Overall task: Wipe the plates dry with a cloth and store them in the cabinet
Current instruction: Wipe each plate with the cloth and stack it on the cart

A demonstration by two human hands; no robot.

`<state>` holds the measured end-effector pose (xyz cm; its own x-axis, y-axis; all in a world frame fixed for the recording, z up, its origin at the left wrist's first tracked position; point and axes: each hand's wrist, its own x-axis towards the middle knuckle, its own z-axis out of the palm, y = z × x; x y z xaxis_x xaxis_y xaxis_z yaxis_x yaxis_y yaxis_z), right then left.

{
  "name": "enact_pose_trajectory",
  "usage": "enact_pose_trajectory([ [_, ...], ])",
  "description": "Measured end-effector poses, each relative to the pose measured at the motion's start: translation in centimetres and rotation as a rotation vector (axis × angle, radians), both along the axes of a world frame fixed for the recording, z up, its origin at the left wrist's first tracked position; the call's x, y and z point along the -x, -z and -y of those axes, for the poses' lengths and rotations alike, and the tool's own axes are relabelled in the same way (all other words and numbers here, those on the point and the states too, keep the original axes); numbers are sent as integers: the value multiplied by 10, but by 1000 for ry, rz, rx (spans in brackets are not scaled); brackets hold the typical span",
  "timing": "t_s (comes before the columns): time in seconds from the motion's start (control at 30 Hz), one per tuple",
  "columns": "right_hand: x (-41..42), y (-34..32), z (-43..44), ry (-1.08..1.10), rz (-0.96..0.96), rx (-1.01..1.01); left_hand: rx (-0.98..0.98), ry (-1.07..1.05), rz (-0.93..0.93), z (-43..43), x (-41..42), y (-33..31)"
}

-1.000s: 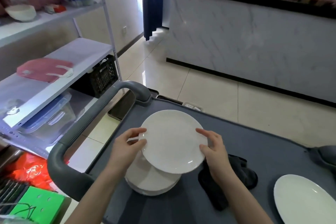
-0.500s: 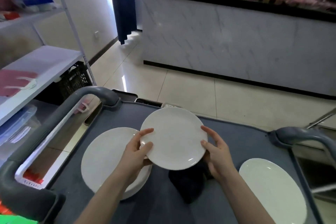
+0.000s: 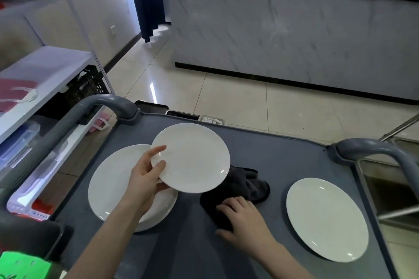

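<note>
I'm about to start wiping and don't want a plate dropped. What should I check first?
1. Left hand grips held plate by its rim: ok.
2. Right hand on dark cloth: ok; cloth actually gripped: cannot tell.
3. Held plate lifted off plate stack: ok.
4. Lone plate lies flat on cart top, apart from cloth: ok.
5. Held plate wet or dry: cannot tell.

Cart (image 3: 260,154): plate stack (image 3: 108,188), lone plate (image 3: 326,219), cloth (image 3: 246,184)
</note>
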<state>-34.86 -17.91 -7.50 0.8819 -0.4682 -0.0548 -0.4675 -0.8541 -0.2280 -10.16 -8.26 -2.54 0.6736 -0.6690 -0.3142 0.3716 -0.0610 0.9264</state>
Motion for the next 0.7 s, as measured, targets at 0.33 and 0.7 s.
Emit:
enact_pose_trajectory([
  [0.33, -12, 18, 0, 155, 175, 54, 4, -29, -10, -15, 2, -1],
  [0.7, 32, -75, 55, 863, 1074, -1087, 32, 12, 17, -18, 12, -12],
])
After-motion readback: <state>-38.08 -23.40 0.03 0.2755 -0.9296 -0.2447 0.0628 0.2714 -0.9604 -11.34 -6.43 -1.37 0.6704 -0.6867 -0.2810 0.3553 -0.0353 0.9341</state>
